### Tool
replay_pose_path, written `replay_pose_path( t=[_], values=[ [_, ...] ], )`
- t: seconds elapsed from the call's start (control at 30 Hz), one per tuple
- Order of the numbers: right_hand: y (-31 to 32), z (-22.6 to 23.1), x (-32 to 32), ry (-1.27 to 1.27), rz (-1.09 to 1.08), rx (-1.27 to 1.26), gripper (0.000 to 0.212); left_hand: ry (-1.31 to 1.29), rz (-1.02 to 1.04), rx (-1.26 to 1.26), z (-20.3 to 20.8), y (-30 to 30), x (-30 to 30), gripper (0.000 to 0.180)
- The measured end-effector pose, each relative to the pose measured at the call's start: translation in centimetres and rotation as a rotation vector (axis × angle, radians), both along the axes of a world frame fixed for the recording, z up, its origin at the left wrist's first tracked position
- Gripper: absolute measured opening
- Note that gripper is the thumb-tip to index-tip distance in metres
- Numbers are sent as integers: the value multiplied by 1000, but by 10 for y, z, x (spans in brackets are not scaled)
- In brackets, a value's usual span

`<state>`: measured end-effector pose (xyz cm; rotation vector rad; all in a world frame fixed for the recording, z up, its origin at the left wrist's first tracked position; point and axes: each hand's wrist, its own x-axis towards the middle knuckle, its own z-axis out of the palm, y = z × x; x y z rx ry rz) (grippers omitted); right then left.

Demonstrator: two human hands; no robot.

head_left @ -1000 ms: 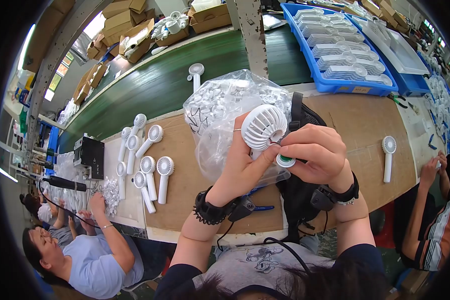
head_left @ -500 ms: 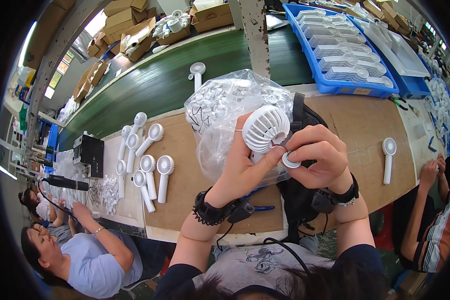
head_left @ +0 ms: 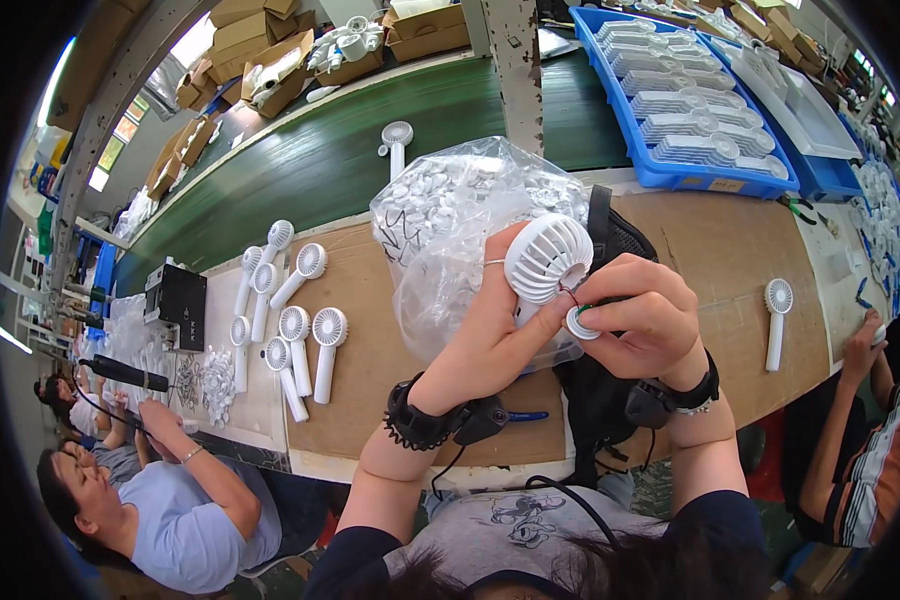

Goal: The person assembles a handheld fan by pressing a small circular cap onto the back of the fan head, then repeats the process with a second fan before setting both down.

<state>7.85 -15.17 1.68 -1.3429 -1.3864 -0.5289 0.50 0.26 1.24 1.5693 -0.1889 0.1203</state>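
I work in a factory assembly workshop. A green conveyor belt runs along the far edge of my workbench, with open cardboard boxes beyond it. By that edge, to the right, a blue tray carries stacks of identical parts. Handheld fans matching the white fan I hold lie leftward. Co-workers line the near edge.
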Motion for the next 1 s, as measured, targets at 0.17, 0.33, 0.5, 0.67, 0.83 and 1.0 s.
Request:
replay_pose_path(
  t=[0.17, 0.33, 0.5, 0.67, 0.83, 1.0],
  values=[
    [2, 1, 1, -43, -23, 34, 28, 43, -60, -46, 3, 0, 0, 54],
    [-1, 1, 1, -58, -22, 22, 26, 39, -61, -52, 4, -1, -1, 55],
    [-1, 1, 4, -104, -23, -3, 25, 2, -54, -123, 2, -2, 0, 57],
    [0, 2, -1, -95, -49, -15, 28, -46, -28, -179, -1, -2, -1, 57],
    [2, 0, -5, -57, -107, -64, 33, -237, -53, -128, -3, 3, 7, 56],
    [3, -3, -10, -54, -152, -39, 33, -235, -85, -152, -8, 5, 6, 56]
  ],
)
